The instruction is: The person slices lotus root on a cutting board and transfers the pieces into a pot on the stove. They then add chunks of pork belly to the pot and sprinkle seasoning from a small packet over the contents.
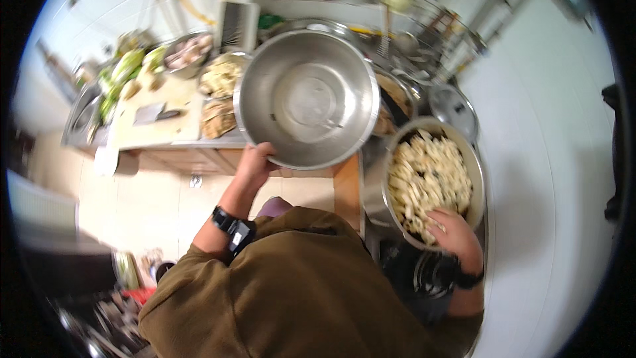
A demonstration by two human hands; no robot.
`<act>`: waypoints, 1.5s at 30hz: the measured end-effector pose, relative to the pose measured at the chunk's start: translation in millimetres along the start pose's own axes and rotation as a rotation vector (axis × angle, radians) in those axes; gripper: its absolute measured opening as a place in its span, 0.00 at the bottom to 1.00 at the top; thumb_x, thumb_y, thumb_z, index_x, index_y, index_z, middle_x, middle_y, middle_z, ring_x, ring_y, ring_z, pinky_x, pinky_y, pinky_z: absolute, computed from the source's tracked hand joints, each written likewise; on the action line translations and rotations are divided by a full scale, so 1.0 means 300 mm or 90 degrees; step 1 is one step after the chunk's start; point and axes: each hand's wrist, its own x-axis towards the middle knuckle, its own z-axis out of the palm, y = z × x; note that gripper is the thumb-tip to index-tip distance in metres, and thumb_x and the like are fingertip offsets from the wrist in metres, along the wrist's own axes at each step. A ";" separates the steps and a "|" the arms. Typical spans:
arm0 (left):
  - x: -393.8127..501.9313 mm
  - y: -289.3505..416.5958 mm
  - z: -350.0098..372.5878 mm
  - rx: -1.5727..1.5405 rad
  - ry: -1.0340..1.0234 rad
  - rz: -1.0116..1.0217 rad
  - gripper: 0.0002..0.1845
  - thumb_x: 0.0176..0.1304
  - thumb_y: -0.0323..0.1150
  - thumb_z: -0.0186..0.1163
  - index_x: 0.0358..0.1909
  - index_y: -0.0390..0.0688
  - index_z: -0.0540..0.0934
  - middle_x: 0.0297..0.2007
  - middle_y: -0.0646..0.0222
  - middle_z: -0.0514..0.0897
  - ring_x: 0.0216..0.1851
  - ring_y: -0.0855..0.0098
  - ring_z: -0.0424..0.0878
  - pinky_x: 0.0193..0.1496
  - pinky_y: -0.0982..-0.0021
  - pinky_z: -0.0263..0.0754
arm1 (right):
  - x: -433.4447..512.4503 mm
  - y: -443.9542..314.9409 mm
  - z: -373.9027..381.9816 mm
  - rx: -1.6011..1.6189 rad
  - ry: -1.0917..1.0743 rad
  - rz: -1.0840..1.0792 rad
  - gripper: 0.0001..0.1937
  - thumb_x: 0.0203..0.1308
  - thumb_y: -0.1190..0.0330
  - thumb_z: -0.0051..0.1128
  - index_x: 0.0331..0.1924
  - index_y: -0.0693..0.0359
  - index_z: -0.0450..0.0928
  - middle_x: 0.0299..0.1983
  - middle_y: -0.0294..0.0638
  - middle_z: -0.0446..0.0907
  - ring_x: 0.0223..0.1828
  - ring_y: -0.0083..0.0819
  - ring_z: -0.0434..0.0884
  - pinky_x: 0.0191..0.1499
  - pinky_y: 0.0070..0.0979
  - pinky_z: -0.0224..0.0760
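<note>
My left hand [257,161] grips the near rim of a large stainless steel mixing bowl [305,102], thumb over the edge. The bowl is tipped towards me and shows only a few small dark bits and wet marks inside. To the right stands a deep metal stockpot [376,186], filled near the top with pale sliced food pieces [427,174] with dark bits among them. Over the pot's near side, my right hand [456,236] touches the pieces with its fingers apart. No piece shows plainly in its grasp.
A cleaver [155,114] lies on the cutting board [186,94], near leafy vegetables [128,65]. Bowls of pale pieces [221,75] and raw meat [190,52] stand behind. Brown slices [218,118] sit beside the board. A metal lid [452,109] lies beyond the pot, by the wall [531,159].
</note>
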 end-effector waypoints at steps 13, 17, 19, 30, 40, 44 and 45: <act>-0.163 0.012 -0.190 0.001 -0.068 -0.166 0.27 0.53 0.21 0.50 0.59 0.34 0.67 0.41 0.53 0.81 0.30 0.59 0.84 0.25 0.63 0.85 | 0.020 -0.484 0.094 0.227 0.238 -0.122 0.13 0.57 0.76 0.56 0.45 0.72 0.80 0.47 0.53 0.82 0.48 0.43 0.82 0.54 0.31 0.73; -0.060 0.065 -0.318 0.009 -0.117 -0.261 0.26 0.55 0.23 0.51 0.59 0.33 0.68 0.43 0.52 0.83 0.31 0.59 0.86 0.26 0.67 0.86 | 0.188 -0.606 0.166 0.298 0.198 -0.082 0.12 0.54 0.80 0.58 0.44 0.72 0.81 0.44 0.51 0.83 0.45 0.42 0.83 0.51 0.29 0.74; 0.007 0.101 -0.370 0.036 -0.164 -0.318 0.24 0.56 0.23 0.51 0.57 0.30 0.70 0.43 0.51 0.83 0.32 0.57 0.86 0.27 0.67 0.87 | 0.293 -0.678 0.190 0.254 0.197 -0.086 0.12 0.55 0.80 0.58 0.44 0.71 0.80 0.43 0.50 0.83 0.43 0.39 0.84 0.47 0.28 0.75; 0.574 0.087 -0.516 0.154 -0.185 -0.362 0.28 0.62 0.22 0.49 0.64 0.41 0.54 0.47 0.52 0.76 0.33 0.55 0.85 0.26 0.64 0.88 | 0.643 -0.898 0.357 0.325 0.214 0.033 0.11 0.62 0.77 0.56 0.48 0.69 0.79 0.44 0.47 0.83 0.41 0.31 0.83 0.41 0.24 0.75; 0.780 0.085 -0.489 0.120 -0.156 -0.253 0.23 0.62 0.25 0.52 0.60 0.39 0.64 0.48 0.56 0.78 0.43 0.58 0.83 0.38 0.63 0.85 | 0.625 -0.863 0.512 0.379 0.272 0.251 0.12 0.65 0.72 0.56 0.50 0.66 0.80 0.43 0.42 0.83 0.40 0.22 0.81 0.43 0.19 0.73; 0.737 0.090 -0.466 0.058 -0.147 -0.276 0.23 0.62 0.29 0.56 0.58 0.36 0.65 0.54 0.53 0.72 0.47 0.52 0.81 0.46 0.55 0.83 | 0.579 -0.833 0.543 0.367 0.282 0.355 0.12 0.64 0.71 0.57 0.51 0.64 0.80 0.41 0.47 0.84 0.38 0.28 0.84 0.40 0.23 0.75; 0.717 0.102 -0.482 0.058 -0.136 -0.317 0.23 0.62 0.29 0.57 0.57 0.35 0.65 0.53 0.52 0.71 0.46 0.51 0.81 0.46 0.55 0.83 | 0.573 -0.823 0.547 0.364 0.307 0.306 0.13 0.64 0.71 0.57 0.51 0.63 0.80 0.41 0.48 0.85 0.38 0.29 0.84 0.40 0.24 0.76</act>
